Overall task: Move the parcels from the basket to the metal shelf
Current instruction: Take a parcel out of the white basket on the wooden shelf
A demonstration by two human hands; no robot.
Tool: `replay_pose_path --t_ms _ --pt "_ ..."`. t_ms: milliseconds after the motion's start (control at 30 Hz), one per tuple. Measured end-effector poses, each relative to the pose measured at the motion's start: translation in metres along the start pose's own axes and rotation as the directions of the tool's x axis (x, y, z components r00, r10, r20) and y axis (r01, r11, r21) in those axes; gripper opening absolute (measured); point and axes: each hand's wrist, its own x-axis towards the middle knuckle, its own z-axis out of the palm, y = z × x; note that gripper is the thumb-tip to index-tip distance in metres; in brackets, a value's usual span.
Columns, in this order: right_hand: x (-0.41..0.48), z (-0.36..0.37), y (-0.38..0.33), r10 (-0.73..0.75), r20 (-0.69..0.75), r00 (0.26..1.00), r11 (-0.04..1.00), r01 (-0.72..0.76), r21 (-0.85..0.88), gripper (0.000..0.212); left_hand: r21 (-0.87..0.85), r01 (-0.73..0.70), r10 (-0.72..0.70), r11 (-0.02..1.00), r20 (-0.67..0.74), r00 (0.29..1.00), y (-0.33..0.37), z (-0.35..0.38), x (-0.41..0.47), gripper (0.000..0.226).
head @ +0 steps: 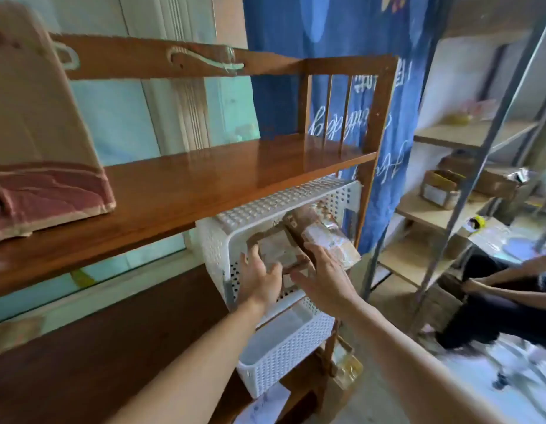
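Big wooden shelf unit [204,175] fills the left side, with a cardboard box [42,133] sitting on its glossy board, and a blue printed cloth [333,41] hangs behind it. Off to the right stands the metal shelf [467,166], its boards already carrying a few taped boxes [440,188], though that part is pretty blurry. Tucked under the wooden board is a white perforated basket [222,237], tipped so its opening faces the person, and a second white basket [284,344] sits just below it. Two brown parcels are at the mouth of the top basket: a flat parcel [277,249] and a taped parcel [323,237] just beside it, poking out past the rim. The left hand [259,280] has its fingers spread loosely, touching the lower edge of the flat one. The right hand [323,280] is also spread, resting against the taped one, neither hand clamped around anything.
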Motion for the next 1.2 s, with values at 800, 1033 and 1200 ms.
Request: replay_pose_path --t_ms 800,1033,1200 --pt "-0.139 0.009 -0.052 0.186 -0.334 0.924 0.902 -0.025 0.431 0.038 -0.518 -0.157 0.080 0.841 -0.167 0.983 -0.018 -0.024 -0.153 0.019" --pt "-0.277 0.017 -0.136 0.133 -0.475 0.870 0.834 0.160 0.527 0.034 -0.565 -0.261 0.195 0.783 -0.176 0.965 -0.046 -0.116 -0.283 0.043" --pt "-0.338 0.040 -0.224 -0.018 -0.400 0.917 0.733 0.284 0.618 0.037 -0.667 -0.296 0.192 0.684 -0.226 0.955 -0.073 -0.221 -0.353 0.054"
